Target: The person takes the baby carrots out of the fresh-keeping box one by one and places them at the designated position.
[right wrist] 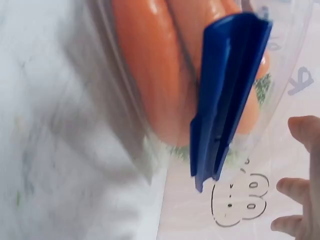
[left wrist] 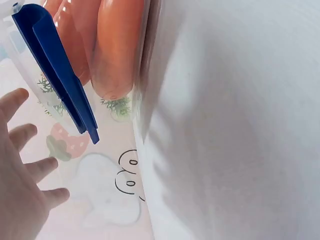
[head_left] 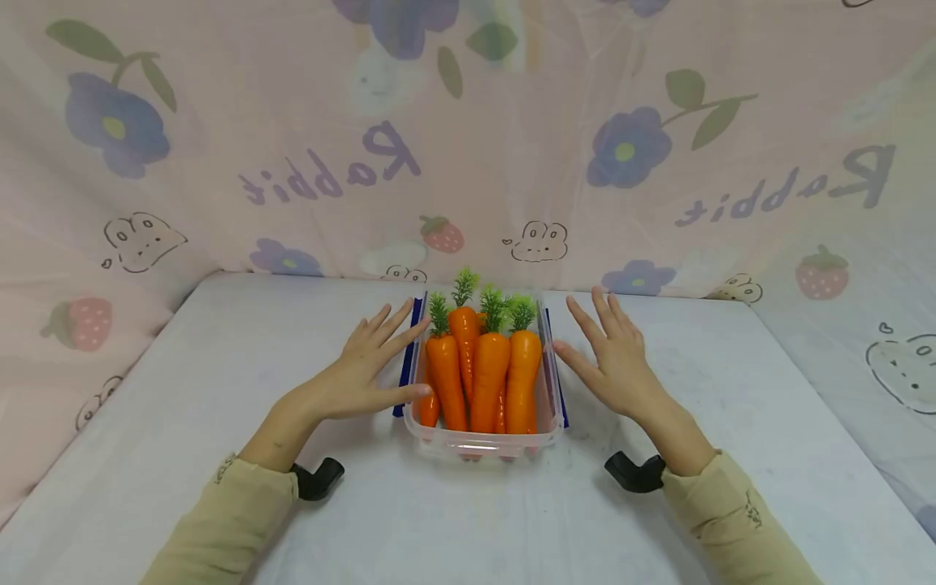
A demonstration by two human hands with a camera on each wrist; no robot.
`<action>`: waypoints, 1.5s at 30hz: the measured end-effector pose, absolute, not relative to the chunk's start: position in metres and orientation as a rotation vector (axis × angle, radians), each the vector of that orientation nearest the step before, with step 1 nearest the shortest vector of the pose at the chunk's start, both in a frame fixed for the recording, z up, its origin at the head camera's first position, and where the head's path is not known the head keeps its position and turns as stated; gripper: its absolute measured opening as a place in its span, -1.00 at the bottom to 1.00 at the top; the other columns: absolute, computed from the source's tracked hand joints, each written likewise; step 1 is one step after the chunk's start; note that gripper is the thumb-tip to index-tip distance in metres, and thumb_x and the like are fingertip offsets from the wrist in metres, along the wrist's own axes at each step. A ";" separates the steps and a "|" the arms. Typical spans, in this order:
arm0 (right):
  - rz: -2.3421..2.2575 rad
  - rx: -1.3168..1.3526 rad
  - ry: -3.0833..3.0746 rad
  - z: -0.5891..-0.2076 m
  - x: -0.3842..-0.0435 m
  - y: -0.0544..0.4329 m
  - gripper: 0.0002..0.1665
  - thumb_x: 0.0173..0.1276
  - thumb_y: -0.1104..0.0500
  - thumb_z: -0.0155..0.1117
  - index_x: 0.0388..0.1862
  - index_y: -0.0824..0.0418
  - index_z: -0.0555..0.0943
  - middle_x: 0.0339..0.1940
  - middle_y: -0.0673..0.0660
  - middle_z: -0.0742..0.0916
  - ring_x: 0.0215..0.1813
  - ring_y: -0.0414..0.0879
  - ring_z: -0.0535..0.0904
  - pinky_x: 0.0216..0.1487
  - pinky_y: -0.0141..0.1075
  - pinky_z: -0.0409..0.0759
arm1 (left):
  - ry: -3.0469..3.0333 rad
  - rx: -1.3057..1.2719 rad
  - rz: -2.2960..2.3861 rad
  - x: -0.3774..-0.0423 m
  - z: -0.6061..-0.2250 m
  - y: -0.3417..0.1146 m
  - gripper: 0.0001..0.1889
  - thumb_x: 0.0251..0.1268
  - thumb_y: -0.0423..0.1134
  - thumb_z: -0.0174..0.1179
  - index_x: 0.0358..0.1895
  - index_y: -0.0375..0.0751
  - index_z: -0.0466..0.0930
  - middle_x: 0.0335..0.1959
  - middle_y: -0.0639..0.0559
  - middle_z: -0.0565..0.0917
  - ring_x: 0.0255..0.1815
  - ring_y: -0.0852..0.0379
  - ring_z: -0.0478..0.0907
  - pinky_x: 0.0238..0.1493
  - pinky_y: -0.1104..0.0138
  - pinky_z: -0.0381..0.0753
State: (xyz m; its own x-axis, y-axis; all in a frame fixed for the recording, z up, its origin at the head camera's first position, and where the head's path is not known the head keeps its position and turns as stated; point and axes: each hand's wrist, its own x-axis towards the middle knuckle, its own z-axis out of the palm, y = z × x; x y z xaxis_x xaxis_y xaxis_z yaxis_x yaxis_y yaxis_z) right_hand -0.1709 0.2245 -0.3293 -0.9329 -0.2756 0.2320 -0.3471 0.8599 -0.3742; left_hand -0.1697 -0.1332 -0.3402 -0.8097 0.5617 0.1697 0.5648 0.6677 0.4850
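Note:
Several orange carrots point(head_left: 490, 382) with green feathery tops lie in a clear plastic box point(head_left: 478, 443) at the middle of the table. A blue clip flap hangs on each long side; the left flap point(left wrist: 62, 75) and the right flap point(right wrist: 225, 95) fill much of the wrist views. My left hand point(head_left: 369, 361) is spread beside the box's left side, its thumb and a fingertip overlapping the rim in the head view; contact cannot be told. On the other side my right hand point(head_left: 610, 357) is spread with straight fingers, holding nothing.
The box stands on a white tabletop point(head_left: 468, 528). Behind it hangs a pink cloth point(head_left: 497, 146) printed with flowers, strawberries and rabbits. Black curved pieces, on the left point(head_left: 320, 479) and right point(head_left: 634, 473), stick out by the sleeve cuffs.

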 end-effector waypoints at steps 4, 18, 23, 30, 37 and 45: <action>0.682 0.523 -2.848 -0.328 -0.169 0.220 -0.18 0.44 -0.21 0.04 0.55 0.02 0.07 0.59 0.24 -0.04 0.57 0.25 -0.23 0.38 0.43 -0.16 | -2.849 -1.022 -0.847 -0.169 -0.341 -0.135 -0.08 0.13 0.26 0.21 0.53 0.09 0.02 0.59 -0.03 -0.19 0.57 -0.23 -0.33 0.43 -0.31 -0.36; 0.919 0.641 -2.753 -0.319 -0.162 0.192 -0.22 0.38 -0.02 0.22 0.50 0.11 0.20 0.55 0.26 0.15 0.46 0.29 0.20 0.32 0.32 0.25 | -2.896 -1.091 -1.066 -0.174 -0.342 -0.139 -0.09 -0.03 0.17 0.40 0.46 0.16 0.20 0.59 0.12 -0.13 0.56 -0.13 -0.13 0.38 -0.31 0.04; 0.987 0.686 -2.714 -0.318 -0.161 0.181 -0.25 0.33 0.03 0.28 0.46 0.10 0.28 0.52 0.26 0.23 0.28 0.27 0.46 0.24 0.28 0.39 | -2.866 -1.149 -1.149 -0.176 -0.344 -0.141 -0.04 -0.10 0.13 0.47 0.45 0.13 0.20 0.59 0.10 -0.15 0.56 -0.17 -0.14 0.34 -0.34 0.07; 1.044 0.656 -2.708 -0.315 -0.157 0.164 -0.27 0.28 0.02 0.34 0.40 0.10 0.37 0.47 0.29 0.31 0.41 0.25 0.30 0.28 0.33 0.29 | -2.829 -1.171 -1.197 -0.177 -0.347 -0.141 -0.03 -0.12 0.11 0.49 0.45 0.14 0.20 0.59 0.10 -0.16 0.57 -0.17 -0.16 0.33 -0.36 0.09; 1.101 0.702 -2.707 -0.316 -0.156 0.149 -0.30 0.26 0.03 0.36 0.38 0.08 0.41 0.44 0.31 0.34 0.16 0.19 0.57 0.21 0.20 0.47 | -2.853 -1.152 -1.215 -0.177 -0.347 -0.141 -0.02 -0.12 0.12 0.48 0.46 0.15 0.18 0.59 0.13 -0.18 0.57 -0.17 -0.17 0.32 -0.36 0.08; 1.105 0.773 -2.756 -0.317 -0.156 0.135 -0.30 0.24 0.04 0.38 0.36 0.10 0.43 0.43 0.35 0.32 0.07 0.15 0.63 0.07 -0.04 0.64 | -2.853 -1.170 -1.236 -0.177 -0.345 -0.142 -0.01 -0.09 0.13 0.46 0.47 0.15 0.15 0.59 0.13 -0.20 0.57 -0.18 -0.19 0.32 -0.38 0.06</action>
